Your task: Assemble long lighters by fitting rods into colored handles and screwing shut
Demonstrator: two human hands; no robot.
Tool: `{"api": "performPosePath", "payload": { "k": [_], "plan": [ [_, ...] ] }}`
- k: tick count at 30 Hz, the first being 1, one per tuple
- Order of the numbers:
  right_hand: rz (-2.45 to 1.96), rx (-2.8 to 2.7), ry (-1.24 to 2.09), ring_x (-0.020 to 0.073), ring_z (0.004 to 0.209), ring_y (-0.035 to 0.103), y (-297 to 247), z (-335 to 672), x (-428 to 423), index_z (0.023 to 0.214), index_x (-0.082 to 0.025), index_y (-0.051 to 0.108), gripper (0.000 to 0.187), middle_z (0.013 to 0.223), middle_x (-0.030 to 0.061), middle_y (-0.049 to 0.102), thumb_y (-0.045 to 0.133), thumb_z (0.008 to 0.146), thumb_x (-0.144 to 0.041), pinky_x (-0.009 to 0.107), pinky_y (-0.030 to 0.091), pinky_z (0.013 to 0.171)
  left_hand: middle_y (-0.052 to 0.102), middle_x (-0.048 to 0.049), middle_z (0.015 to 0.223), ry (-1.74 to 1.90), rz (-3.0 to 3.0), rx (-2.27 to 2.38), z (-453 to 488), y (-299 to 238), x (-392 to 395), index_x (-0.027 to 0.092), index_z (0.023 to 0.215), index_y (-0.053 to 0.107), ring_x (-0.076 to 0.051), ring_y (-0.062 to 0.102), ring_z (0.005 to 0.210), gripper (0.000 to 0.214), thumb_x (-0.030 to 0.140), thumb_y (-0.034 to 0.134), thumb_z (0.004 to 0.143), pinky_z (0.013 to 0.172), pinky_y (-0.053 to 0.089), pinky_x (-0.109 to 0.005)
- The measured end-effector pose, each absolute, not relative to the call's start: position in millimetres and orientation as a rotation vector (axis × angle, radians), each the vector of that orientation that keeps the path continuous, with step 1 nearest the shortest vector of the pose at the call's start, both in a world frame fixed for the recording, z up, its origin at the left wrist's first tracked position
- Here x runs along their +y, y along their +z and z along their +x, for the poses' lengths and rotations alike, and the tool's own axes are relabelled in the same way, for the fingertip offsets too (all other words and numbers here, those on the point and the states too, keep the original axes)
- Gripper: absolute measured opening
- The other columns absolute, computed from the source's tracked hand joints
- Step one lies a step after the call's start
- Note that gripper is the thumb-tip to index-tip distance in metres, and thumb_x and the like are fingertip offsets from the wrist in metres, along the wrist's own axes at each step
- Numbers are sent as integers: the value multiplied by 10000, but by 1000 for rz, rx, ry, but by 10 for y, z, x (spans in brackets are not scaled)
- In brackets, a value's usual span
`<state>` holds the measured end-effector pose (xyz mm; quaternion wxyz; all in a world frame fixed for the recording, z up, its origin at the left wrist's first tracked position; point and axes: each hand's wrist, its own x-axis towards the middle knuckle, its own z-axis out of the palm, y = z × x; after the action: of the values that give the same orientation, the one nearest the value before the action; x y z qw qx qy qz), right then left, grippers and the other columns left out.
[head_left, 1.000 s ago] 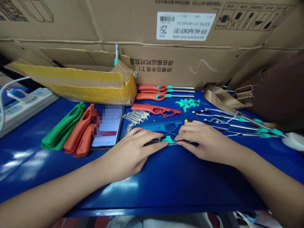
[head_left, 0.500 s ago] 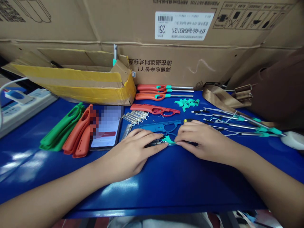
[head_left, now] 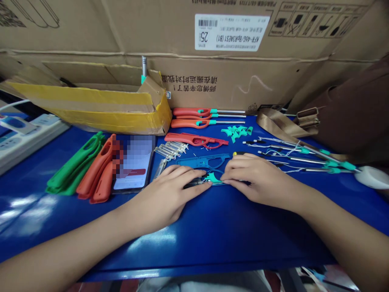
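Observation:
A partly assembled gas lighter lies on the blue table, mostly hidden by my fingers; its teal trigger shows between my hands. My left hand grips the lighter casing from the left, thumb and forefinger against it. At its other end my right hand has thumb and fingertips pinched together on the casing, beside the trigger. Just behind lies an empty blue casing half. A dark-handled tool with a yellow end sticks out past my right knuckles. Clear fuel tanks lie behind my left hand.
Behind are a red casing half, finished orange lighters and loose teal triggers. Metal tubes with wires lie right. Green casings, red casings, a phone and an open carton stand left.
The whole view has shifted slightly, with things appearing a little further left. Both hands keep almost the same hold on the casing; the right fingertips have barely moved by the trigger.

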<state>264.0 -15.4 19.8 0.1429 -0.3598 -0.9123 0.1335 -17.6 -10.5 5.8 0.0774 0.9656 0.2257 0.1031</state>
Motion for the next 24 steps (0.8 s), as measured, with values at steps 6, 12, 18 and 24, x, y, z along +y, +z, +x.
{"api": "performPosePath", "payload": {
  "k": [6, 12, 18, 24],
  "plan": [
    [-1052, -2679, 323, 205, 891, 638, 213, 2643, -150, 936, -202, 720, 214, 918, 33, 712, 528, 1030, -208, 399, 423, 921, 564, -113, 1483, 315, 2869, 668, -183, 30, -90, 246, 1478, 544, -325, 537, 1283, 602, 29, 464, 923, 1035, 503, -535],
    [-1035, -2644, 402, 194, 886, 644, 200, 2637, -156, 938, -201, 719, 202, 909, 29, 712, 537, 1025, -195, 407, 438, 969, 575, -109, 1474, 338, 2830, 653, -179, 28, -72, 238, 1461, 569, -294, 547, 1289, 556, 37, 439, 959, 1059, 518, -496],
    [-1039, -2586, 378, 210, 962, 651, 255, 2719, -119, 1072, -213, 718, 158, 1028, 59, 724, 574, 1021, -250, 393, 480, 927, 603, -95, 1450, 429, 2827, 668, -200, -1, -71, 261, 1441, 585, -273, 594, 1269, 488, 82, 457, 1004, 1042, 528, -471],
    [-1189, -2539, 48, 275, 1000, 645, 386, 2870, -44, 1087, -214, 708, 183, 1050, 105, 729, 544, 1012, -247, 435, 484, 884, 723, -73, 1187, 628, 2783, 765, -236, 72, -44, 225, 1243, 701, -215, 665, 1041, 253, 214, 579, 1021, 932, 516, -395]
  ]
}}
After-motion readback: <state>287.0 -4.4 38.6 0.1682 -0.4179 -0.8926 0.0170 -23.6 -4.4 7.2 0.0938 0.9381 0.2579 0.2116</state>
